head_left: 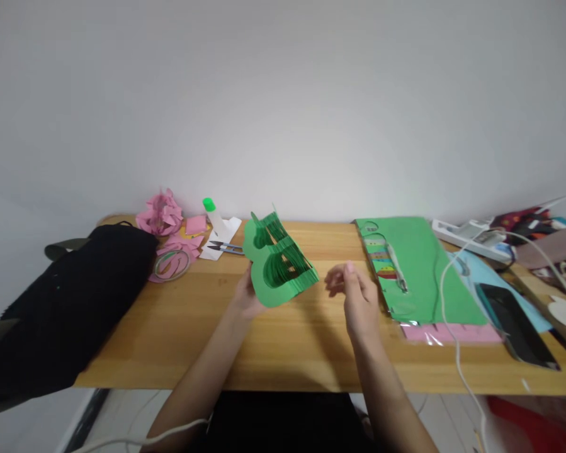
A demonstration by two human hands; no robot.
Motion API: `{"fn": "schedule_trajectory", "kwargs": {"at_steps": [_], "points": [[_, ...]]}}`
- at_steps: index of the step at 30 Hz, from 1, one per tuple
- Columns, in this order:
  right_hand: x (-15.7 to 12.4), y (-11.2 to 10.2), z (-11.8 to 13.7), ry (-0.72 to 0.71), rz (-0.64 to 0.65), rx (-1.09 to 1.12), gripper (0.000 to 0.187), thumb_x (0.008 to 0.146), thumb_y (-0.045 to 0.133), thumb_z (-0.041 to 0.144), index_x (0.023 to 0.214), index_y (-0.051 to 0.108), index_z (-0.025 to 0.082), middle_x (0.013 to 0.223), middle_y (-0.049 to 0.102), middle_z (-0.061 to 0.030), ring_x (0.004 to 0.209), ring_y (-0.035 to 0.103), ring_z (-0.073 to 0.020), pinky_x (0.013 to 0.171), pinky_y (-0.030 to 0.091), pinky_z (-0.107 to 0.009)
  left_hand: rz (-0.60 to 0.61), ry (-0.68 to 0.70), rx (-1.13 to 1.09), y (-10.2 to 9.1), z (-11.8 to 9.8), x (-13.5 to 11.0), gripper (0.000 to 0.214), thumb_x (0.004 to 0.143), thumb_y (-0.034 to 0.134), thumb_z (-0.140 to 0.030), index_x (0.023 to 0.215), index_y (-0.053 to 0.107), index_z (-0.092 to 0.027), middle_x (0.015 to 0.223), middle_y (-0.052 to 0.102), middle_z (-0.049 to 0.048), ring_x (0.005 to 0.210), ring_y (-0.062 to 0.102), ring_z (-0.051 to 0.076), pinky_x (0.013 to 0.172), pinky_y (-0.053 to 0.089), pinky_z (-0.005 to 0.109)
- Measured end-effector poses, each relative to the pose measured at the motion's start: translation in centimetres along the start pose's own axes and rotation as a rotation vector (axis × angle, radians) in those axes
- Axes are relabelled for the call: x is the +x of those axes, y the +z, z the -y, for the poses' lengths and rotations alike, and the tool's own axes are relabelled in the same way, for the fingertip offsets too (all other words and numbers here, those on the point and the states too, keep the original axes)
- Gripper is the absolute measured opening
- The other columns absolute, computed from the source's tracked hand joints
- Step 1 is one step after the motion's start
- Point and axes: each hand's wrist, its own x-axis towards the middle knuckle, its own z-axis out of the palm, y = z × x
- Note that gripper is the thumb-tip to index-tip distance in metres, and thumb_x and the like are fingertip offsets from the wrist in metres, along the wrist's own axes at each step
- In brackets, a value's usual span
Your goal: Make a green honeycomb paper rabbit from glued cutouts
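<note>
A green layered paper cutout [274, 289], with scalloped edges and many stacked leaves fanned apart, is held up tilted above the table. My left hand [249, 296] grips it from below on its left side; the fingers are partly hidden behind the paper. To the right of the cutout, and apart from it, is my right hand [358, 299]. Its fingers are loosely bent and apart, with nothing visible in them. Just behind the cutout lie small thread snips [226, 248], their blades pointing left.
At the left are a black bag [75, 302], crumpled pink paper [160, 214], a tape roll [172, 267] and a green-capped glue stick [213, 216]. Green paper sheets [434, 270], a phone [514, 324], a power strip [466, 239] and a white cable [457, 352] lie right.
</note>
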Motion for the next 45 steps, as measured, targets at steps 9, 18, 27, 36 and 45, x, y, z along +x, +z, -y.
{"fn": "schedule_trajectory", "kwargs": {"at_steps": [9, 18, 27, 36, 45], "points": [[-0.2, 3.5, -3.5, 0.157, 0.366, 0.276, 0.083, 0.070, 0.036, 0.093, 0.105, 0.070, 0.026, 0.113, 0.073, -0.0090, 0.106, 0.066, -0.0272, 0.089, 0.053, -0.043, -0.037, 0.066, 0.073, -1.4, 0.9, 1.0, 0.065, 0.055, 0.082, -0.063, 0.110, 0.069, -0.031, 0.120, 0.070, 0.0000, 0.139, 0.041, 0.032, 0.113, 0.034, 0.049], [-0.9, 5.1, -1.7, 0.246, 0.305, 0.542, 0.059, 0.077, 0.063, 0.069, 0.118, 0.066, 0.027, 0.130, 0.066, -0.0062, 0.129, 0.056, -0.0272, 0.112, 0.040, -0.049, 0.036, 0.101, 0.157, -0.8, 1.2, 0.7, 0.078, 0.049, 0.080, -0.072, 0.113, 0.068, -0.030, 0.126, 0.066, 0.0022, 0.134, 0.046, 0.035, 0.109, 0.038, 0.051], [-1.4, 5.0, -0.9, 0.232, 0.196, 0.432, 0.047, 0.070, 0.075, 0.054, 0.106, 0.066, 0.026, 0.110, 0.073, -0.0050, 0.109, 0.065, -0.0258, 0.099, 0.050, -0.044, -0.046, 0.084, 0.134, -1.5, 1.9, 0.7, 0.082, 0.044, 0.079, -0.076, 0.107, 0.068, -0.025, 0.118, 0.070, 0.0056, 0.131, 0.049, 0.038, 0.106, 0.040, 0.054], [-1.7, 4.6, -1.4, 0.149, 0.119, 0.318, 0.056, 0.071, 0.075, 0.043, 0.122, 0.056, 0.029, 0.115, 0.069, -0.0048, 0.110, 0.063, -0.0241, 0.100, 0.051, -0.044, -0.104, 0.049, 0.066, -0.1, 1.5, 0.4, 0.077, 0.046, 0.084, -0.068, 0.108, 0.068, -0.025, 0.108, 0.074, 0.0045, 0.128, 0.052, 0.038, 0.110, 0.034, 0.057], [-2.0, 4.5, -2.1, 0.111, 0.058, 0.306, 0.068, 0.077, 0.069, 0.047, 0.137, 0.044, 0.029, 0.131, 0.062, -0.0085, 0.120, 0.058, -0.0243, 0.107, 0.045, -0.045, -0.133, -0.014, 0.024, 0.6, 2.1, 0.6, 0.076, 0.055, 0.081, -0.067, 0.114, 0.064, -0.021, 0.122, 0.068, 0.0089, 0.136, 0.044, 0.036, 0.114, 0.030, 0.052]]}}
